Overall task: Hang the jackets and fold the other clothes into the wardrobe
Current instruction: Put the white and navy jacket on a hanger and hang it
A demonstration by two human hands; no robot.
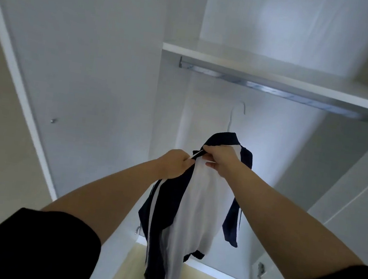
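Note:
A white and navy jacket (197, 209) hangs down in front of me on a white hanger (236, 115), whose hook stands free a little below the metal rail (278, 93) of the wardrobe. My left hand (174, 163) grips the jacket's left shoulder near the collar. My right hand (219, 159) pinches the collar edge at the top. The hanger's arms are hidden inside the jacket.
A white shelf (258, 65) runs above the rail. The open wardrobe door (82, 67) stands at the left, another door edge (346, 196) at the right. The wardrobe's lower edge (215, 270) and a yellowish floor show below the jacket.

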